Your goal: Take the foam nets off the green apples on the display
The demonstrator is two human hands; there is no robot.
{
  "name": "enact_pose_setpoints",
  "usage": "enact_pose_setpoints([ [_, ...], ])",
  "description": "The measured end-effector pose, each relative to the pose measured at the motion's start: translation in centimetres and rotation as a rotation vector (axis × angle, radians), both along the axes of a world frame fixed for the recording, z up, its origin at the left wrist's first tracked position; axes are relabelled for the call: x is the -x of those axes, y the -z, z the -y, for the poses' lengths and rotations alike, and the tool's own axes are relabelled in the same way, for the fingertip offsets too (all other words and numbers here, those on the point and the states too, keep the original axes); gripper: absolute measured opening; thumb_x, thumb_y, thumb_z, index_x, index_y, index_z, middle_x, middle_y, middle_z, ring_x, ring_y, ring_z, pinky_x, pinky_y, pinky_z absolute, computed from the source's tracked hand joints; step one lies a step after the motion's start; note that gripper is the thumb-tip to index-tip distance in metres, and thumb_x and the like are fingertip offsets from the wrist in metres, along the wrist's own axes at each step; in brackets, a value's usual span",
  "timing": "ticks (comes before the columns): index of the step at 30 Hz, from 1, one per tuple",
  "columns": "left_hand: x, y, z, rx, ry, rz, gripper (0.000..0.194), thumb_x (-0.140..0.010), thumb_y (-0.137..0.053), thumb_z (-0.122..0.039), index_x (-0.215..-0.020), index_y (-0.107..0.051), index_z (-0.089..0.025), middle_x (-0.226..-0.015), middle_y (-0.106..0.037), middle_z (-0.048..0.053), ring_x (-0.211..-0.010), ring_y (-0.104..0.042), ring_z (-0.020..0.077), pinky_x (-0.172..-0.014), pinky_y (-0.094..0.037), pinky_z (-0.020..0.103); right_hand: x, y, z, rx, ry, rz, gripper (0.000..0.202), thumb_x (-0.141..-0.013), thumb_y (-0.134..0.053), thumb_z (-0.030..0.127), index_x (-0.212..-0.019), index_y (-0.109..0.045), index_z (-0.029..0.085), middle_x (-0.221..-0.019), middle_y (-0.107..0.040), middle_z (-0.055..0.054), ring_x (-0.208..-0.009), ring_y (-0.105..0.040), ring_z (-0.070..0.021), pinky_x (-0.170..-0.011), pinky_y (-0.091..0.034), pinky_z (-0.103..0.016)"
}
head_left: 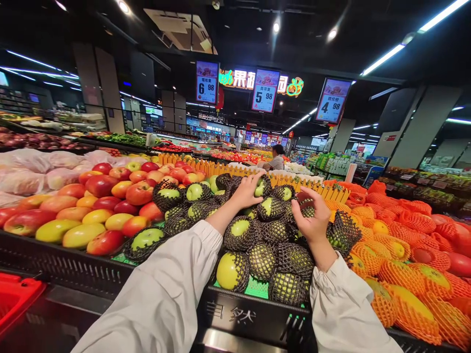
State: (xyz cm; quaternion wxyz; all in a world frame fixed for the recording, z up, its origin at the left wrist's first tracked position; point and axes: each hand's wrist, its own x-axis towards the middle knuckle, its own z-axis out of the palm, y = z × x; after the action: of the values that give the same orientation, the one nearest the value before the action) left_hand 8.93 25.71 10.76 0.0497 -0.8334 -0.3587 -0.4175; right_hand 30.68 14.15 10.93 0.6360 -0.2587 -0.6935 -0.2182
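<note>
Green apples in black foam nets [241, 230] are heaped in a black crate [253, 314]. My left hand [246, 192] reaches to the back of the heap, its thumb and fingers around one netted green apple [262, 188] that still sits among the others. To the right, my right hand [312, 213] is raised over the heap with its thumb and fingers curved and apart. Nothing is held in it. Just behind its thumb shows another netted apple, partly hidden. A netted apple [342, 234] lies beside my right wrist, at the crate's right side.
Unwrapped red and yellow apples [106, 206] fill the left side. At the right lie oranges in orange nets [399, 264] and fruit in red nets [415, 215]. A yellow divider [224, 167] runs behind. Price signs [265, 90] hang overhead. A person [276, 159] is farther back. A red basket [16, 299] is at lower left.
</note>
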Motion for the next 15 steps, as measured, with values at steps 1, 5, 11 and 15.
enact_pose_setpoints([
  [1, 0.0, 0.1, -0.3, 0.025, 0.034, -0.014, 0.091, -0.076, -0.071, -0.023, -0.155, -0.024, -0.021, -0.148, -0.046, 0.019, -0.135, -0.045, 0.0383, -0.113, -0.036, 0.055, 0.0, 0.0, 0.0, -0.001, 0.001, 0.004, 0.040, -0.085, -0.068, 0.021, -0.124, -0.062, 0.024, -0.092, -0.071, -0.006, -0.074, -0.068, -0.0192, -0.059, -0.058, -0.033],
  [5, 0.0, 0.5, -1.2, 0.058, 0.146, 0.020, 0.089, -0.079, -0.070, -0.022, -0.154, -0.022, -0.020, -0.159, -0.033, 0.020, -0.145, -0.037, 0.0356, -0.120, -0.032, 0.051, 0.2, -0.1, 0.0, -0.001, 0.010, 0.013, 0.039, -0.085, -0.068, 0.021, -0.123, -0.062, 0.024, -0.092, -0.071, -0.005, -0.075, -0.068, -0.0187, -0.060, -0.059, -0.033],
  [11, 0.1, 0.5, -1.0, 0.058, 0.063, -0.014, 0.033, -0.083, -0.067, -0.029, -0.111, -0.054, -0.016, -0.119, -0.059, 0.016, -0.115, -0.057, 0.0314, -0.103, -0.048, 0.049, 0.1, 0.0, 0.1, 0.009, 0.013, 0.005, 0.039, -0.085, -0.068, 0.022, -0.123, -0.061, 0.024, -0.092, -0.071, -0.005, -0.074, -0.068, -0.0178, -0.059, -0.059, -0.032],
  [15, 0.7, 0.0, 0.3, 0.025, 0.014, -0.108, 0.016, -0.089, -0.055, -0.027, -0.104, -0.058, -0.019, -0.115, -0.065, 0.012, -0.118, -0.057, 0.0301, -0.106, -0.045, 0.050, 0.2, -0.1, 0.2, 0.014, 0.012, 0.006, 0.038, -0.085, -0.068, 0.022, -0.122, -0.062, 0.024, -0.092, -0.071, -0.005, -0.072, -0.068, -0.0174, -0.059, -0.058, -0.032],
])
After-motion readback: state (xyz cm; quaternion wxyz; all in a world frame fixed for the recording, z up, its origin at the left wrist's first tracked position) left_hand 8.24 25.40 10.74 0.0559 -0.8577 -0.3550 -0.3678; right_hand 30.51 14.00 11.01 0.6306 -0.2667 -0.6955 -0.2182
